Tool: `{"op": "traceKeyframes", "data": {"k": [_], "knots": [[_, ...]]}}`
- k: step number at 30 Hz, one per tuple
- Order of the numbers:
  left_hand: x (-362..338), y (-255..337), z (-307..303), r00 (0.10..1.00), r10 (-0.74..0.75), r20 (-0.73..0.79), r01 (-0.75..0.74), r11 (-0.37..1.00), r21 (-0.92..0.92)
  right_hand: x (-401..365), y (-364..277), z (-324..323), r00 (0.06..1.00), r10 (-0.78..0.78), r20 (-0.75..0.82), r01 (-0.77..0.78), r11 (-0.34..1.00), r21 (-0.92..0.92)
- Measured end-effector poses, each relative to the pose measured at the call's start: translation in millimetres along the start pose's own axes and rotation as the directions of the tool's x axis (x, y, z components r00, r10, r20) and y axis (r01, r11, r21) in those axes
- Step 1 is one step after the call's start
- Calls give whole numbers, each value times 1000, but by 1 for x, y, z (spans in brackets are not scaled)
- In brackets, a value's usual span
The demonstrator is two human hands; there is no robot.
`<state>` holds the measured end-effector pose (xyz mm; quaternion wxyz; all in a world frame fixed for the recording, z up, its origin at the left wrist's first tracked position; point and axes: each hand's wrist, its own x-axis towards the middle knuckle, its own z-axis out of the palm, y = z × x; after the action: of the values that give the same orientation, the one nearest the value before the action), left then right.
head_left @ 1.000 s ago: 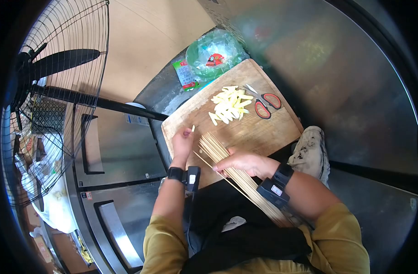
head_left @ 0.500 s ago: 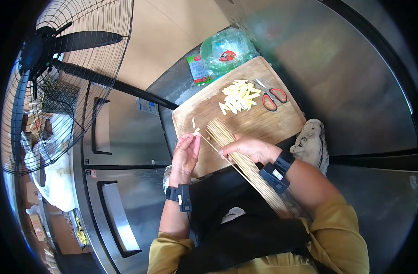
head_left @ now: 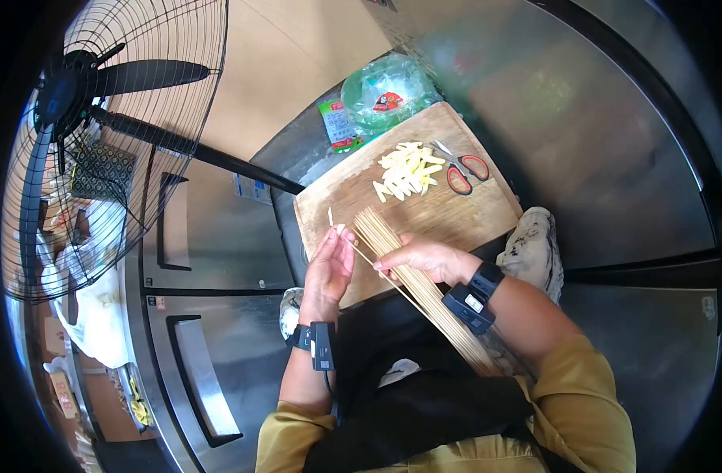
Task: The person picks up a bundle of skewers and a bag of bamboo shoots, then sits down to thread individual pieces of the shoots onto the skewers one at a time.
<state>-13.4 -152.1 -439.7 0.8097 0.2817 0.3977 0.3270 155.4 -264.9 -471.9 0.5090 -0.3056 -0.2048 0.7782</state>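
My left hand pinches a small pale-yellow strip at its fingertips, over the left part of a wooden cutting board. My right hand is closed around a thick bundle of thin wooden skewers, which slants down towards my lap. One single skewer stands apart from the bundle, its tip close to the left fingertips; whether it pierces the strip is hard to see. Another pale strip lies just beyond my left hand. A heap of similar strips rests on the board.
Scissors with red-and-black handles lie right of the heap. Behind the board are a green bowl in clear plastic and a printed packet. A standing fan is at left. Steel cabinets flank both sides.
My left fingertips have shifted slightly towards the single skewer and now cover more of the strip. The right hand keeps its hold on the bundle. The whole view has shifted a little.
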Motion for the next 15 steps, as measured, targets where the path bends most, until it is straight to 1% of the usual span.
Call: {"op": "traceKeyframes", "data": {"k": [3,9,15], "knots": [[-4,-2,5,1000,-13,-24,14,999,32,0,0,2,1000,-7,-26,7,1000,-8],[-5,-5,7,1000,7,-3,-7,1000,4,1,-1,2,999,-23,-25,23,1000,-20],[-4,-7,6,1000,17,-23,-18,999,-42,2,-1,2,999,-12,-40,12,1000,2]]}}
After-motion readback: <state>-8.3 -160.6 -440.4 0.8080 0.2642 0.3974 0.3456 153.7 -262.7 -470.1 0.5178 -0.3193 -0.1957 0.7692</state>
